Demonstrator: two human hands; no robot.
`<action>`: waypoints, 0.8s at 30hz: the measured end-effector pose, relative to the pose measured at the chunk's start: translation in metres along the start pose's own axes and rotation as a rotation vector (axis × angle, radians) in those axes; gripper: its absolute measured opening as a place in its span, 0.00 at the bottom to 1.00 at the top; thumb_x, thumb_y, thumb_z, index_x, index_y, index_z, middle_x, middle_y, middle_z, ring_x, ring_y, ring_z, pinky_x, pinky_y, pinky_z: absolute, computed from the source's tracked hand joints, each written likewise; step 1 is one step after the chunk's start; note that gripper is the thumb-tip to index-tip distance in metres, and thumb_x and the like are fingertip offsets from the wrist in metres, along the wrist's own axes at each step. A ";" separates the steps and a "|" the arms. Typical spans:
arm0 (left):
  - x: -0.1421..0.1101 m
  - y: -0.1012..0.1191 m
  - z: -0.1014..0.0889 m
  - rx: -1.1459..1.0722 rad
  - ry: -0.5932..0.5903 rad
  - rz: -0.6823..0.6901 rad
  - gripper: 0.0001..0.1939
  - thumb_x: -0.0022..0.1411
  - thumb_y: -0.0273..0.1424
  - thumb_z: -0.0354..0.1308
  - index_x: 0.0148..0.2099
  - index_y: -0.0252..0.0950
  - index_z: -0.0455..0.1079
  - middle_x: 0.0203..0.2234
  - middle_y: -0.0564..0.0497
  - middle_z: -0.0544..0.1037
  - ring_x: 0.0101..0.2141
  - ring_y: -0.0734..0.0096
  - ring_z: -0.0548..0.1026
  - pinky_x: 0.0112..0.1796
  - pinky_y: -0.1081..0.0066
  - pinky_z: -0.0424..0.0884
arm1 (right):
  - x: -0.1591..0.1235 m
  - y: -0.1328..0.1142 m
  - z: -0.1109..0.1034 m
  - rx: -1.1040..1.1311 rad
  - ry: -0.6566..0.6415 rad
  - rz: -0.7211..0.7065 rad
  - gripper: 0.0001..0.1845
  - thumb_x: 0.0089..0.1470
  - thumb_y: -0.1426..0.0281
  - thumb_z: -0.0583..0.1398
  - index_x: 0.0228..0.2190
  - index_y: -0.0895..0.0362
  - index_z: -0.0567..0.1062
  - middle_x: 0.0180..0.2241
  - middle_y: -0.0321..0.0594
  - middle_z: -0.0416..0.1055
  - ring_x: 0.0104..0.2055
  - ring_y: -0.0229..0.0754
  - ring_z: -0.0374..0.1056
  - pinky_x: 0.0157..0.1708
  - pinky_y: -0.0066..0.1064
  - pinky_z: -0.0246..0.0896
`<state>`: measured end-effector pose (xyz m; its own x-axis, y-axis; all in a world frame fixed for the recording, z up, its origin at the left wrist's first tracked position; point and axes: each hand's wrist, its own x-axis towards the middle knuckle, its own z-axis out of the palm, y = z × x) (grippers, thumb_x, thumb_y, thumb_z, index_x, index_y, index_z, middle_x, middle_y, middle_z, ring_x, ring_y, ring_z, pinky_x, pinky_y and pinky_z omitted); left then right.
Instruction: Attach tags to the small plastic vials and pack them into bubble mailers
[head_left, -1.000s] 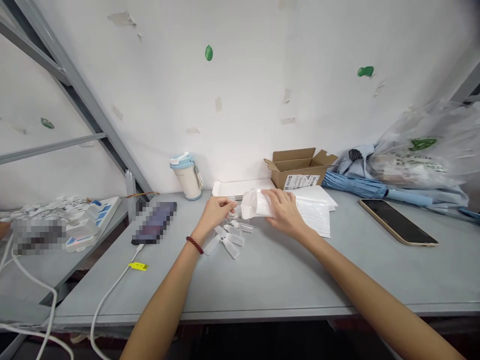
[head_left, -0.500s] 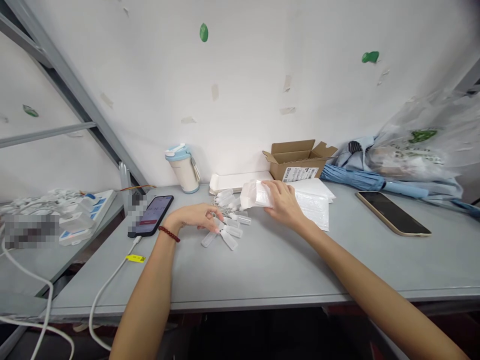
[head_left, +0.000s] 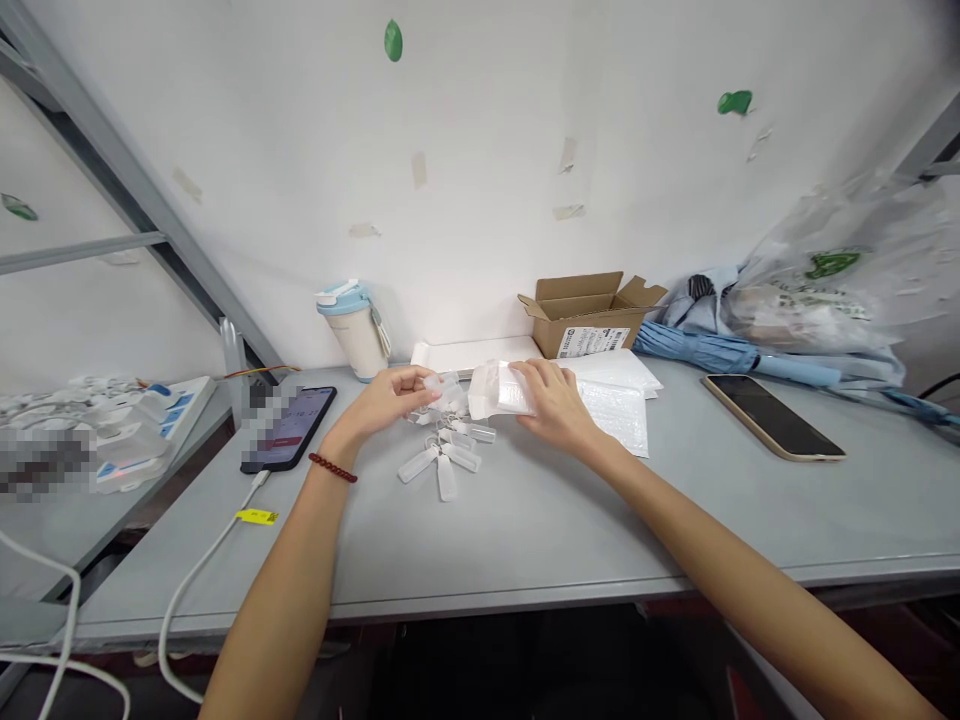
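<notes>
Several translucent plastic tags with small metal rings or chains (head_left: 448, 478) lie in a loose pile at the middle of the desk. At the upper left of this pile, my left hand (head_left: 390, 400) has its thumb and fingers closed on a translucent plastic tag (head_left: 444, 384); its fingertips partly cover it. My right hand (head_left: 553, 405) is wrapped round a white bubble mailer (head_left: 495, 390), its open end pointing left toward the tags. Under and beyond the right hand lie more white bubble mailers (head_left: 622, 410), flat on the desk.
Behind stand a cup with a blue lid (head_left: 356, 330), a flat white box (head_left: 480, 354) and an open cardboard box (head_left: 589, 320). A plugged-in phone (head_left: 292, 430) lies left, another phone (head_left: 772, 415) right. A folded blue umbrella (head_left: 697, 348) and a plastic bag (head_left: 825, 290) are at the back right.
My left hand has moved up and away from the nearest tags to those at the back of the pile. My right hand still holds the mailer. The view has shifted slightly.
</notes>
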<state>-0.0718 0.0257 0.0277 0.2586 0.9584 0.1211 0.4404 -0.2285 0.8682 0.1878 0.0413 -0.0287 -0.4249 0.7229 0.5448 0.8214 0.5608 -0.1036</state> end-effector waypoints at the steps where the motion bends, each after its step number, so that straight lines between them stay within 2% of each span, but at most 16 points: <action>1: 0.001 0.000 0.001 -0.059 0.056 0.031 0.16 0.49 0.41 0.62 0.38 0.36 0.73 0.19 0.55 0.66 0.21 0.77 0.64 0.22 0.77 0.62 | 0.000 0.000 0.000 -0.001 -0.002 -0.002 0.31 0.45 0.73 0.57 0.53 0.58 0.58 0.50 0.51 0.60 0.51 0.53 0.56 0.47 0.41 0.48; 3: 0.003 -0.002 0.004 -0.189 0.137 0.068 0.17 0.51 0.40 0.62 0.40 0.35 0.73 0.21 0.55 0.68 0.21 0.78 0.64 0.23 0.76 0.64 | 0.000 -0.001 0.000 0.000 -0.007 -0.001 0.31 0.45 0.73 0.57 0.53 0.58 0.59 0.50 0.51 0.60 0.51 0.53 0.56 0.46 0.41 0.49; 6: 0.005 -0.003 0.011 -0.308 0.141 0.063 0.18 0.51 0.40 0.62 0.42 0.35 0.72 0.26 0.51 0.72 0.22 0.76 0.68 0.25 0.73 0.66 | -0.001 -0.002 0.001 0.010 -0.016 0.003 0.32 0.44 0.74 0.57 0.53 0.58 0.59 0.50 0.51 0.60 0.50 0.53 0.56 0.46 0.41 0.49; 11: 0.003 -0.002 0.028 -0.196 0.022 0.036 0.22 0.51 0.39 0.62 0.47 0.35 0.73 0.22 0.53 0.72 0.24 0.73 0.69 0.26 0.72 0.67 | -0.001 -0.003 0.003 0.040 -0.010 0.003 0.34 0.42 0.74 0.58 0.53 0.58 0.58 0.50 0.51 0.61 0.50 0.53 0.57 0.47 0.42 0.49; 14: 0.003 -0.002 0.037 -0.149 0.002 0.022 0.24 0.51 0.38 0.62 0.49 0.34 0.73 0.23 0.52 0.74 0.24 0.74 0.69 0.27 0.71 0.67 | -0.001 -0.003 0.003 0.054 0.005 0.008 0.33 0.43 0.73 0.58 0.53 0.58 0.58 0.50 0.51 0.61 0.50 0.53 0.57 0.47 0.42 0.50; 19: 0.005 -0.005 0.045 -0.084 0.083 0.013 0.22 0.47 0.38 0.65 0.44 0.31 0.75 0.25 0.50 0.75 0.23 0.74 0.69 0.27 0.72 0.67 | -0.001 -0.005 0.004 0.078 -0.005 0.002 0.34 0.43 0.73 0.58 0.53 0.59 0.59 0.50 0.51 0.62 0.50 0.53 0.57 0.47 0.42 0.49; 24: 0.006 -0.004 0.049 0.006 0.093 0.040 0.12 0.47 0.35 0.64 0.32 0.31 0.77 0.21 0.52 0.74 0.22 0.74 0.67 0.24 0.73 0.63 | -0.003 -0.009 0.005 0.094 0.000 -0.038 0.33 0.43 0.74 0.57 0.53 0.59 0.59 0.51 0.51 0.62 0.50 0.52 0.57 0.47 0.41 0.49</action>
<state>-0.0299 0.0237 0.0011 0.1950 0.9602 0.1998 0.4364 -0.2674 0.8591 0.1799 0.0365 -0.0337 -0.4553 0.7002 0.5500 0.7653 0.6234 -0.1602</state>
